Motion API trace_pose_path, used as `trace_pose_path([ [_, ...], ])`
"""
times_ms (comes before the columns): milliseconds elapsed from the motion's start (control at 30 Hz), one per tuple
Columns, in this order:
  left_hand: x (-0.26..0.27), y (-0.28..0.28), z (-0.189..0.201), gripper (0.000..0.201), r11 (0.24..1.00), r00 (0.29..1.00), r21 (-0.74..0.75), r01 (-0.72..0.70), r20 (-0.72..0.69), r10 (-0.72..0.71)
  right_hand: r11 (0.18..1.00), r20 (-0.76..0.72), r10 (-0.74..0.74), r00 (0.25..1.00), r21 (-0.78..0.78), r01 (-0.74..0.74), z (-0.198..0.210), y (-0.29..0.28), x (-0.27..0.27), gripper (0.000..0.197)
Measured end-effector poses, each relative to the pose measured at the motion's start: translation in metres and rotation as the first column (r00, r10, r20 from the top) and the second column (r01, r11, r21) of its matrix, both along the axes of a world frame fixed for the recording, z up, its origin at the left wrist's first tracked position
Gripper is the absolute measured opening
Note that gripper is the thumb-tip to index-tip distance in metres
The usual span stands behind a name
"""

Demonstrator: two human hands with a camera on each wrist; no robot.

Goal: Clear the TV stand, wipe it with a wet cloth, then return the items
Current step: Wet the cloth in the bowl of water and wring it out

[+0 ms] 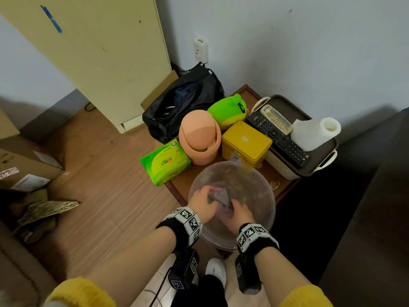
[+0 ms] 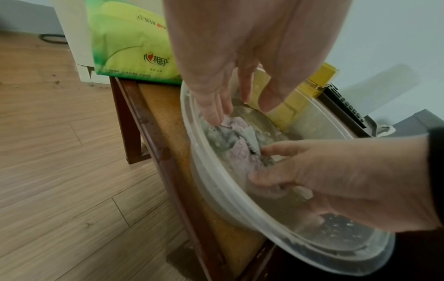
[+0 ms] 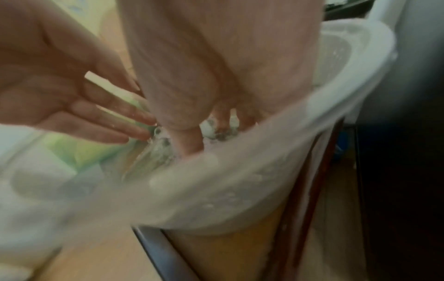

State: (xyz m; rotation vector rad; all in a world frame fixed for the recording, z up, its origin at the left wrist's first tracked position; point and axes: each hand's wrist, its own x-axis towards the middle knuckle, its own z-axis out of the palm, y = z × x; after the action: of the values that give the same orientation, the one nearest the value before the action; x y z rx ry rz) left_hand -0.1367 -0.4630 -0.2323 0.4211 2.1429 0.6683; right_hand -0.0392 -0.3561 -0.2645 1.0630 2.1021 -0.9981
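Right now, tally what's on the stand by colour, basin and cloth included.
Green: 2, tissue pack and plush toy
Yellow: 1, tin box
Peach: 1, desktop bin
White: 1, paper roll
Black: 1, remote
Cream: 2, remote and tray
Clear: 1, basin
Purple-grey: 1, cloth
Total: 10

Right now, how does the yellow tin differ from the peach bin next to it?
The yellow tin is square-cornered with a flat lid; the peach bin is round with a domed swing lid. The tin looks shut, while the bin's lid is tipped, showing a gap. The bin stands taller. Both sit on the wooden stand behind the clear basin.
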Motion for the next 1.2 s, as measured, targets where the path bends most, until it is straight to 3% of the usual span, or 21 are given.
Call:
trace_pose_path([
  [100, 0.006, 0.0, -0.002, 0.048, 0.999, 0.997, -0.023, 0.039, 0.069, -0.038, 0.934, 0.008, -0.313, 0.95, -0.179, 0.309, 0.006, -0.004, -0.006, 0.053],
  [167, 0.011, 0.002, 0.0, 0.048, 0.998, 0.991, -0.019, 0.06, 0.123, -0.058, 0.852, 0.021, -0.454, 0.891, -0.282, 0.441, 0.01, -0.006, -0.011, 0.032],
  [233, 0.016, 0.004, 0.002, 0.048, 0.998, 0.984, 0.013, 0.053, 0.17, -0.055, 0.773, -0.014, -0.543, 0.839, -0.398, 0.494, 0.021, -0.007, -0.016, 0.017],
  [367, 0.02, 0.013, 0.006, 0.059, 0.991, 0.962, 0.059, -0.124, 0.25, 0.106, 0.562, 0.016, -0.725, 0.689, -0.565, 0.605, 0.05, -0.006, -0.023, 0.022],
  [433, 0.022, 0.017, 0.008, 0.063, 0.979, 0.948, 0.041, -0.198, 0.261, 0.181, 0.512, 0.059, -0.745, 0.664, -0.587, 0.627, 0.054, -0.006, -0.026, 0.027],
  [500, 0.022, 0.019, 0.007, 0.066, 0.982, 0.958, -0.02, -0.188, 0.217, 0.188, 0.601, 0.025, -0.684, 0.729, -0.547, 0.583, 0.056, -0.004, -0.029, 0.029],
  [600, 0.02, 0.017, 0.009, 0.061, 0.992, 0.985, -0.071, -0.1, 0.136, 0.109, 0.819, -0.073, -0.5, 0.863, -0.363, 0.444, 0.052, 0.0, -0.025, 0.029],
  [700, 0.015, 0.012, 0.011, 0.04, 0.993, 0.995, -0.078, 0.089, 0.062, -0.084, 0.883, -0.103, -0.437, 0.894, -0.237, 0.404, 0.043, 0.005, -0.013, 0.027],
  [800, 0.011, 0.006, 0.013, 0.027, 0.986, 0.994, -0.13, 0.104, -0.032, -0.109, 0.956, -0.052, -0.262, 0.964, -0.148, 0.252, 0.038, 0.006, 0.0, 0.025],
  [867, 0.01, 0.005, 0.017, 0.024, 0.978, 0.984, -0.169, 0.125, -0.104, -0.144, 0.968, -0.081, -0.234, 0.969, -0.111, 0.225, 0.042, 0.005, 0.007, 0.024],
  [967, 0.008, 0.007, 0.032, 0.024, 0.956, 0.951, -0.197, 0.216, -0.18, -0.252, 0.949, -0.227, -0.311, 0.923, -0.131, 0.288, 0.057, 0.003, 0.015, 0.008],
  [1067, 0.006, 0.009, 0.046, 0.029, 0.909, 0.908, -0.22, 0.353, -0.152, -0.389, 0.938, -0.354, -0.346, 0.869, -0.162, 0.308, 0.075, 0.004, 0.015, 0.031],
  [1200, 0.009, 0.02, 0.076, 0.036, 0.844, 0.851, -0.246, 0.477, -0.11, -0.513, 0.95, -0.419, -0.298, 0.858, -0.215, 0.225, 0.105, 0.002, 0.011, 0.039],
])
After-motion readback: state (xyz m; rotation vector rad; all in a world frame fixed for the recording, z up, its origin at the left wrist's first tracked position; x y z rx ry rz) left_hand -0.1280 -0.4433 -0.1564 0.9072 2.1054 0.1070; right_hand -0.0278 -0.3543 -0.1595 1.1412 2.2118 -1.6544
